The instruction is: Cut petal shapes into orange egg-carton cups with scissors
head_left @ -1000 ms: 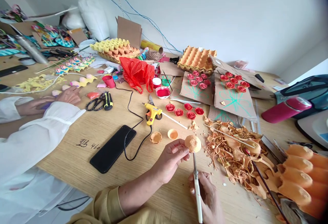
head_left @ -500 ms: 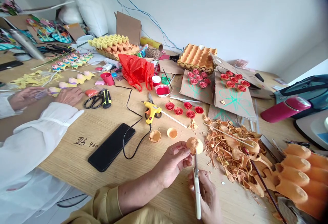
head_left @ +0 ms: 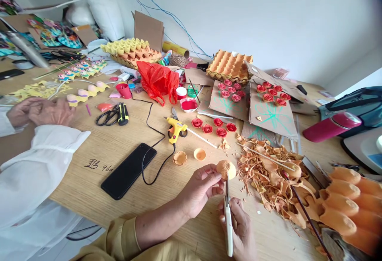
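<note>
Between the thumb and fingers of my left hand (head_left: 205,185) is an orange egg-carton cup (head_left: 223,169), its rough bottom turned up. My right hand (head_left: 240,227) grips the white handles of a pair of scissors (head_left: 228,221). Their blades meet the near edge of the cup; how far apart the blades are I cannot tell. Just beyond my left hand stand a plain trimmed cup (head_left: 199,154) and a petal-cut cup (head_left: 180,158). Several red paper roses (head_left: 221,132) lie farther back.
Orange carton scraps (head_left: 268,177) heap up to the right, beside an egg tray (head_left: 343,201). A yellow glue gun (head_left: 177,129) and a black phone (head_left: 129,171) lie left of my hands. At the left, a co-worker's hands (head_left: 49,111) rest near a painted carton strip (head_left: 88,93).
The co-worker's hands have drawn left, away from the painted strip, and a small pink stick now shows there. My hands, the cup and the scissors look nearly unchanged.
</note>
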Tool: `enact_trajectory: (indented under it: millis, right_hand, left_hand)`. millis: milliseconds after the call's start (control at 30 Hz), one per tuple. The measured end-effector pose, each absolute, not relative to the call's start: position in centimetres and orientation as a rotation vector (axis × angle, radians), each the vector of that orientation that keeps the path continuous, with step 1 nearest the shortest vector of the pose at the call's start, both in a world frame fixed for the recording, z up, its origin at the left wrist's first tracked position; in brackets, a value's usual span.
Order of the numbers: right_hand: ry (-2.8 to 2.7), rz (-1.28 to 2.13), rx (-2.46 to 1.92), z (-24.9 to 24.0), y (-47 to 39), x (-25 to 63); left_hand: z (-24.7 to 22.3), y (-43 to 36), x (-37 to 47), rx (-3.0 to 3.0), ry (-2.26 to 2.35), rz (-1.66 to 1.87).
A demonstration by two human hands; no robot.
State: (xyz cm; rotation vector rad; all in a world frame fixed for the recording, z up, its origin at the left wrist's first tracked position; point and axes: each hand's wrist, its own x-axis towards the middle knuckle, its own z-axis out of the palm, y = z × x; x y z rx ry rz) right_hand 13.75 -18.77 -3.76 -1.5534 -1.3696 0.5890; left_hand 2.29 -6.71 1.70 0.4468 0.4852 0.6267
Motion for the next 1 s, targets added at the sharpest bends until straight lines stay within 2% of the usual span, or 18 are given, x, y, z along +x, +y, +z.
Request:
enact_trajectory:
  millis: [600,1000]
  right_hand:
    - [-1.411,0.682,-1.577,-5.5,-19.7,14.2]
    - [-1.39,0.593,-1.633,-4.8,-19.7,13.8]
  left_hand:
    - [1.9,-6.9,2.3,0.478,0.567,0.638]
    - [1.5,-7.1,2.5,0.489,0.558,0.643]
